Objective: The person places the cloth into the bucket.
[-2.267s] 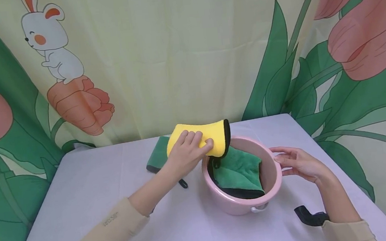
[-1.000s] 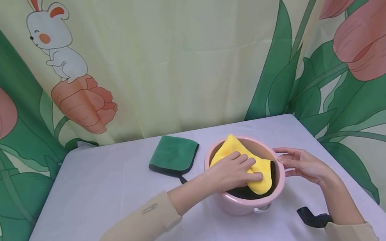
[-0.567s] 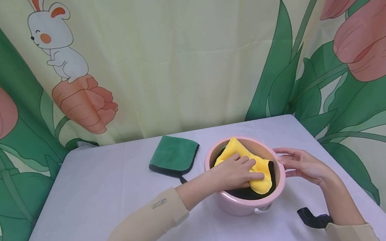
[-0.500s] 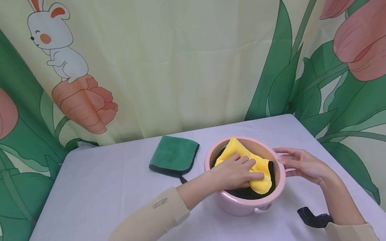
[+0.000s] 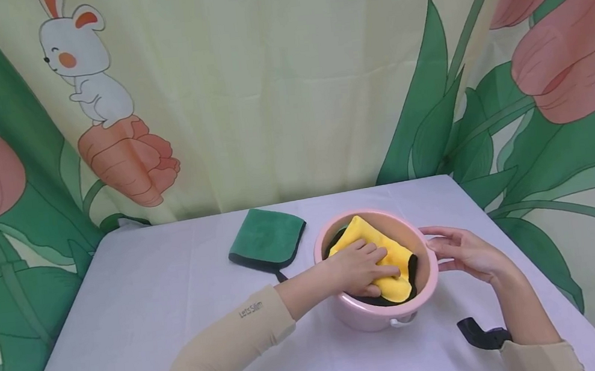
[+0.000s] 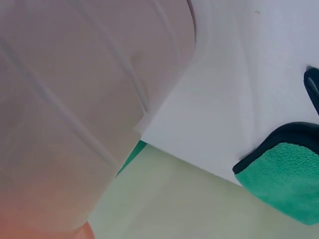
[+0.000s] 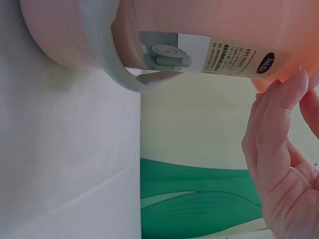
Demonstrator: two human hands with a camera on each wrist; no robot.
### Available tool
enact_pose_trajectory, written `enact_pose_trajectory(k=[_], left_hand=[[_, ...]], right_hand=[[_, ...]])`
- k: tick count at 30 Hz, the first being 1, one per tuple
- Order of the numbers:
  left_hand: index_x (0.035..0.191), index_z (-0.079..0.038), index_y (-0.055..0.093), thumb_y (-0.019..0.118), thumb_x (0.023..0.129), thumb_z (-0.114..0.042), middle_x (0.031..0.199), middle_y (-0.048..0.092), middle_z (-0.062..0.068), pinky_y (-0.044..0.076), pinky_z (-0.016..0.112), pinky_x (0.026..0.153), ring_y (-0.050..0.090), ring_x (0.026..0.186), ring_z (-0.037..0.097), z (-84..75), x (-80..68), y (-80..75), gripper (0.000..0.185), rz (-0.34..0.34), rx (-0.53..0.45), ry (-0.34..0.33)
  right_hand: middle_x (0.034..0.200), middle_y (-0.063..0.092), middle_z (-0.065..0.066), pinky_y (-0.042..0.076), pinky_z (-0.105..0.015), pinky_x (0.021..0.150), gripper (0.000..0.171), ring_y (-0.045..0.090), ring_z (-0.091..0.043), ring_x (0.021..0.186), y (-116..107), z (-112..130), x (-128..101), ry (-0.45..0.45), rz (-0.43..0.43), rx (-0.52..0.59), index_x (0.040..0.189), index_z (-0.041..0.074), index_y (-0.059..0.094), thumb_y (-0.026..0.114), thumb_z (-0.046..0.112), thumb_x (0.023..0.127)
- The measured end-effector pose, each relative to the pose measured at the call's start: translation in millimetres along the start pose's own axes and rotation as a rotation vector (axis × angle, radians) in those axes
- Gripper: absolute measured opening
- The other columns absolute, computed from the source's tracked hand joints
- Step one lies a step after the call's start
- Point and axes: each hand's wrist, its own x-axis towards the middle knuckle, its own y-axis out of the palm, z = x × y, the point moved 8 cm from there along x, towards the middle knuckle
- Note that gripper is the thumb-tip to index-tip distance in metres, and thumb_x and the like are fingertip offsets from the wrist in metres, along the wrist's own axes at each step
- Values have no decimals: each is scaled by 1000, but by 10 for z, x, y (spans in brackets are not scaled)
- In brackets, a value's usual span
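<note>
The yellow cloth (image 5: 378, 255) lies in the pink bucket (image 5: 376, 316), on top of a dark-edged cloth beneath it. The left hand (image 5: 359, 267) reaches over the rim and presses down on the yellow cloth, fingers spread flat across it. The right hand (image 5: 462, 250) rests loose, fingers extended, at the bucket's right rim, fingertips touching its wall. A folded green cloth (image 5: 269, 243) lies on the white table (image 5: 151, 297) just left of the bucket. A printed tulip curtain (image 5: 286, 78) hangs behind.
</note>
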Motion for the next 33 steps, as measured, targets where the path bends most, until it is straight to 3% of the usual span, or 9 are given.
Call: enact_pose_trajectory(k=[5, 10, 17, 22, 26, 33], left_hand=[[139, -41, 28, 38, 91, -53, 125, 40, -8, 26, 25, 98, 33, 114, 9, 4, 7, 41, 50, 57, 20, -15], [139, -41, 29, 39, 92, -51, 127, 40, -8, 26, 25, 98, 34, 114, 9, 12, 1, 25, 50, 48, 3, -13], [136, -36, 38, 48, 88, -42, 126, 43, -8, 28, 29, 97, 36, 114, 9, -3, -19, -107, 50, -104, -114, 55], [132, -31, 45, 45, 86, -39, 119, 46, -6, 30, 32, 94, 39, 108, 11, 56, -107, -245, 46, -246, -75, 63], [130, -29, 47, 46, 84, -40, 119, 46, -4, 30, 35, 94, 40, 108, 14, 232, -232, -358, 47, -315, -28, -9], [125, -25, 48, 50, 80, -36, 113, 48, -2, 30, 38, 94, 42, 102, 16, 729, -554, -397, 47, -462, -34, -216]], right_hand=[[101, 63, 11, 52, -36, 77, 53, 63, -14, 91, 3, 28, -18, -13, 12, 6, 136, -3, 31, 50, 21, 93], [99, 64, 10, 52, -36, 76, 50, 63, -14, 90, 0, 38, -11, -12, 8, 5, 134, -2, 34, 51, 21, 93], [99, 65, 10, 52, -37, 76, 55, 63, -15, 89, 3, 7, 11, -6, 4, -8, 135, -6, 29, 51, 22, 93], [99, 65, 9, 52, -37, 76, 56, 63, -15, 90, 5, -9, 23, -3, 16, -9, 136, -7, 26, 49, 22, 94], [100, 65, 9, 52, -37, 77, 54, 62, -15, 90, -1, -11, 16, 4, 11, -6, 136, -5, 28, 49, 22, 94], [101, 63, 11, 51, -36, 78, 55, 63, -16, 90, 0, -15, 2, 6, -11, -22, 137, -3, 30, 51, 23, 93]])
